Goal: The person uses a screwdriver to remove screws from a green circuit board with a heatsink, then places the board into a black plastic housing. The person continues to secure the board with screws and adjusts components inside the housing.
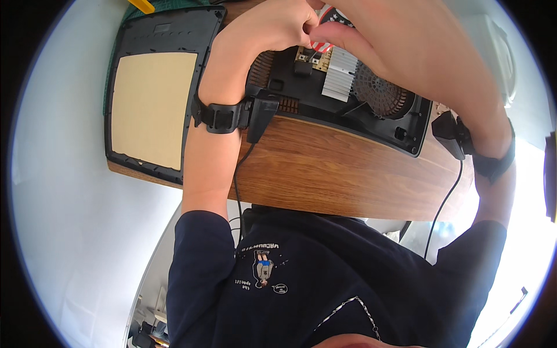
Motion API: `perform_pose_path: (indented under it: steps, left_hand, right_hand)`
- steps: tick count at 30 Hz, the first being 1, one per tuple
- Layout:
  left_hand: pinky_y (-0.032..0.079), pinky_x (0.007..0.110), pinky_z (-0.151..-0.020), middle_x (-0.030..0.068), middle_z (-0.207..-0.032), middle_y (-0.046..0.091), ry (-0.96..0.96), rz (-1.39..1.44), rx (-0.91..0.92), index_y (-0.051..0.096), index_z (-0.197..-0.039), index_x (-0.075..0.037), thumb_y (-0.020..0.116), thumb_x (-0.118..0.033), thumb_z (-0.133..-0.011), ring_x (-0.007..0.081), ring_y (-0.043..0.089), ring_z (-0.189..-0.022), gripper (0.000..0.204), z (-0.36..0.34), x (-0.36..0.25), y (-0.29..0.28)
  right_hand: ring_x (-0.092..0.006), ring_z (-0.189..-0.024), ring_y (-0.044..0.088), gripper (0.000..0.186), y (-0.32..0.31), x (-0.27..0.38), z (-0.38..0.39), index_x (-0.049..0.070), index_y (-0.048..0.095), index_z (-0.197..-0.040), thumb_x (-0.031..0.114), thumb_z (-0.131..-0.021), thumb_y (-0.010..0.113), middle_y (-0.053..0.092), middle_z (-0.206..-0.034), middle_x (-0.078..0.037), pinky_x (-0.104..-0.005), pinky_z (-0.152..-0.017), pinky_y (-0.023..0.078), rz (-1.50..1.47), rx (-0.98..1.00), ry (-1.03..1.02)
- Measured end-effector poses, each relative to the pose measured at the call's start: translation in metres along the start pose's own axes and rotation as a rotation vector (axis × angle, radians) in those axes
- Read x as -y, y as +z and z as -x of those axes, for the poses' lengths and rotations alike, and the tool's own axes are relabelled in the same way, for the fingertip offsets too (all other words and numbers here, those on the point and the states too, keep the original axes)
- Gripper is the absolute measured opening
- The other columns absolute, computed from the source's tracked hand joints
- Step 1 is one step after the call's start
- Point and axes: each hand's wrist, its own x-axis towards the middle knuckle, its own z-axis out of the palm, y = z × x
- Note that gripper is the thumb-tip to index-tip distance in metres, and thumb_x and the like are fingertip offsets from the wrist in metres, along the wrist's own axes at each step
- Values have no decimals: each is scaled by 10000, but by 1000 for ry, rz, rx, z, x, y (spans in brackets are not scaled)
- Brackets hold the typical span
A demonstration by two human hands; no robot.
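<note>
At the top edge, my left hand (287,26) and my right hand (354,43) meet with fingers closed around a small rounded item with red and white stripes and white stars on dark (321,46). What kind of thing it is cannot be made out. Both hands hold it above an opened black appliance housing (313,114). Inside the housing are a silver finned heat sink (339,75), a round dark fan (380,93) and part of a circuit board (319,62). My hands and right forearm cover the housing's far side.
A black frame with a cream panel (154,110) lies to the left on the wooden table (313,168). Behind it are a green mat (168,4) and a yellow tool end (141,6). Wrist-mounted black devices trail cables (237,180) over the table's near edge.
</note>
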Motion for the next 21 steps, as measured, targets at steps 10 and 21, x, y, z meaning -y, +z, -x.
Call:
perform_pose_path:
  steps: [10,21]
  left_hand:
    - [524,383,-691,208,-807,719,60,4,64,707,-846,51,728,-57,-802,284,671,-729,118,-2,-11,0]
    - [517,381,-690,217,-822,713,39,31,59,693,-856,60,725,-53,-812,262,672,-750,125,0,-3,0]
  right_hand:
    - [-334,-855,631,206,-43,21,-23,47,547,-1053,198,-984,669,596,-928,-150,-431,-757,513,-75,347,285]
    - [-346,-852,641,222,-35,7,-26,45,579,-1046,243,-983,657,620,-915,-149,-435,-750,520,-157,291,249]
